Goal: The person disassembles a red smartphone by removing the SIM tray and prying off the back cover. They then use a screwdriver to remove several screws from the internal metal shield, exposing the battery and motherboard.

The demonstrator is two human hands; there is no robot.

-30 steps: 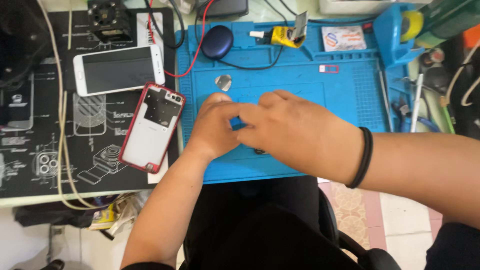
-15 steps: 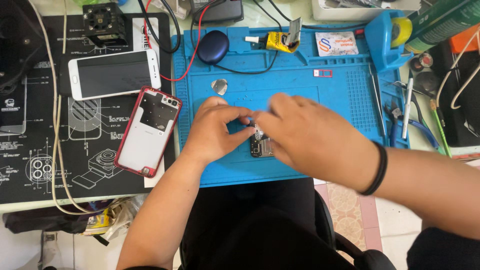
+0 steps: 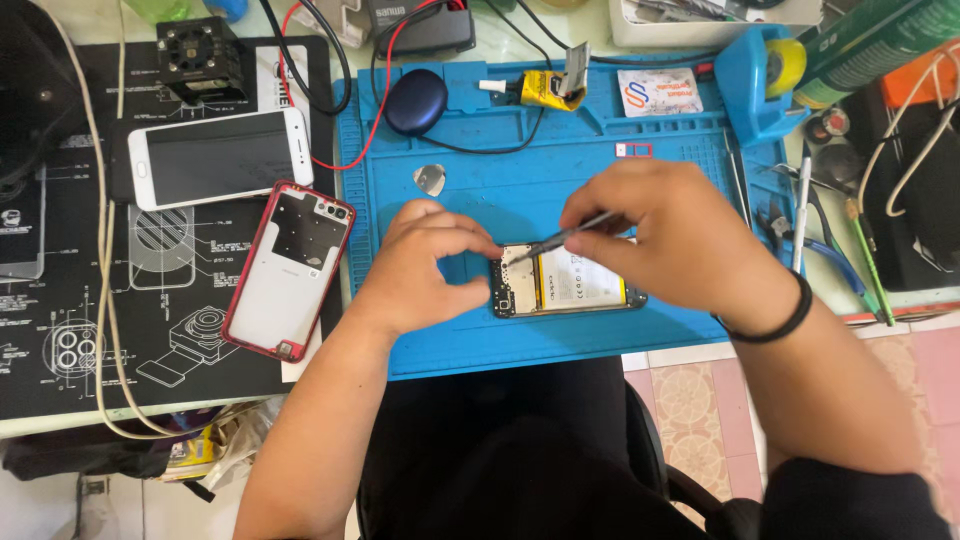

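Both hands apart now; opened phone point(image 3: 580, 282) uncovered.

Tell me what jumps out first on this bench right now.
The opened phone at the near edge of the blue mat draws the eye. The left hand steadies its end while the right hand points a thin tool into it. Left of the mat lie a red back cover and a white phone.

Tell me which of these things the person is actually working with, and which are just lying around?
In use: opened phone on the blue mat, steadied by the left hand; thin metal tool held in the right hand.

Lying about: white phone, red-edged back cover, pick, dark blue oval case, glue tube, tape dispenser.
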